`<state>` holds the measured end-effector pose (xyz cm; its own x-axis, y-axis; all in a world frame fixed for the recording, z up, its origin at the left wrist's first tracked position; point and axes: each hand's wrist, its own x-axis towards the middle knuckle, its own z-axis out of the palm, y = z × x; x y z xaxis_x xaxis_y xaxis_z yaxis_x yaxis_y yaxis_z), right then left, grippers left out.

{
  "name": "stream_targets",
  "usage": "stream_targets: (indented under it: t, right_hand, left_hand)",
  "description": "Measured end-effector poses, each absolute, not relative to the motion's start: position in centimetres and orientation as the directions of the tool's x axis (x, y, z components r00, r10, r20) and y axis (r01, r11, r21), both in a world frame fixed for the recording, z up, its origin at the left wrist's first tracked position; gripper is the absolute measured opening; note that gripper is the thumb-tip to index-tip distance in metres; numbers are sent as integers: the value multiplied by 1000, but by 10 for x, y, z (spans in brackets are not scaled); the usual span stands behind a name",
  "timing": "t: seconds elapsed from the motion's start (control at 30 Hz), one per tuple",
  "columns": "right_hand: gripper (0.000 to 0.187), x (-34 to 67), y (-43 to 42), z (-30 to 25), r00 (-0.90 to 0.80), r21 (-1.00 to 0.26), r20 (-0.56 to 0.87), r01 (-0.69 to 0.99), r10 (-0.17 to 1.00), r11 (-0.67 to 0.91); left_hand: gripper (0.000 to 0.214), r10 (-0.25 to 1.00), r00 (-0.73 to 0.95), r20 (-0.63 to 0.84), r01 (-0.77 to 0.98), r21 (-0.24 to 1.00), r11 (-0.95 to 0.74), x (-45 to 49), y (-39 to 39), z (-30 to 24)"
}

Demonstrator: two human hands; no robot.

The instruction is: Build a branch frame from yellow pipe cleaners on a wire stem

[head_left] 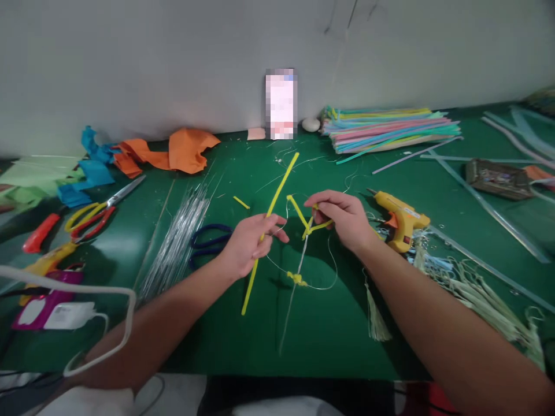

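Observation:
Over the middle of the table, my left hand (pixel 255 240) is closed round a long yellow pipe cleaner (pixel 282 184) that slants up to the right. A thin wire loop passes by its fingers. My right hand (pixel 340 219) pinches a small structure of bent yellow pipe cleaner (pixel 299 212) with several arms meeting at one point. Below that point runs a silvery wire stem (pixel 302 252), with a small knotted yellow piece (pixel 297 279) lower on it. The right fingertips cover part of the bent piece. Left of the hands lies a short yellow pipe cleaner scrap (pixel 241 202).
A bundle of silvery wires (pixel 180 237), dark blue scissors (pixel 208 240) and red-yellow scissors (pixel 97 214) lie left. To the right are a yellow glue gun (pixel 401 219) and pale tassels (pixel 472 289). Colourful pipe cleaners (pixel 385 133) and a propped phone (pixel 281 104) are at the back.

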<state>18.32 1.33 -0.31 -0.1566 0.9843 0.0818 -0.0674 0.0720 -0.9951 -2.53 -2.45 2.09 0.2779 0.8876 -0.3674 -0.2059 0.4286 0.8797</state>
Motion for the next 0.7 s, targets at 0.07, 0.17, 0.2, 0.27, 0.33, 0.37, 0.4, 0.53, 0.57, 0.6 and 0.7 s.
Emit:
stream_targets:
  t: [0.07,0.17,0.2,0.27,0.33,0.37,0.4,0.53,0.57,0.6,0.7]
  right_hand:
    - [22,181,13,-4,-147,-996,62,-78,987,51]
    - [33,177,14,-3,-78,-978,17,-210,997,0]
    - [33,176,14,-1,-59,-964,-20,-265,998,-35]
    - [32,175,14,2,-61,-920,-129,-365,990,-142]
    - [36,174,12,6,-114,-868,-256,-410,960,-280]
    - [39,174,10,7,-154,-848,-312,-400,937,-348]
    - [40,174,8,9,-188,-840,-353,-368,916,-399]
    - [30,171,-3,9,-191,-916,-296,-222,936,-335]
    - [26,170,-5,8,-153,-936,-250,-212,956,-279]
    - [22,169,-7,7,-113,-951,-210,-205,971,-229]
    - [17,168,-9,6,-22,-976,-150,-155,988,-151]
  left_hand:
    - [12,912,221,-345,-201,899,389,-24,-28,19]
    - [10,915,196,-351,-233,890,392,-23,-30,15]
    - [11,917,190,-351,-250,886,391,-23,-31,13]
    - [13,930,161,-330,-293,884,365,-23,-32,10]
    - [16,957,83,-279,-348,891,291,-23,-32,6]
    - [18,967,38,-250,-368,897,246,-23,-32,5]
    - [18,975,-9,-222,-381,902,202,-23,-32,3]
    - [18,980,-102,-171,-372,920,122,-23,-32,-1]
    - [19,981,-102,-168,-357,926,121,-23,-32,-2]
    - [20,982,-97,-163,-335,934,122,-23,-32,-2]
    - [26,989,-80,-122,-253,962,98,-23,-34,-4]
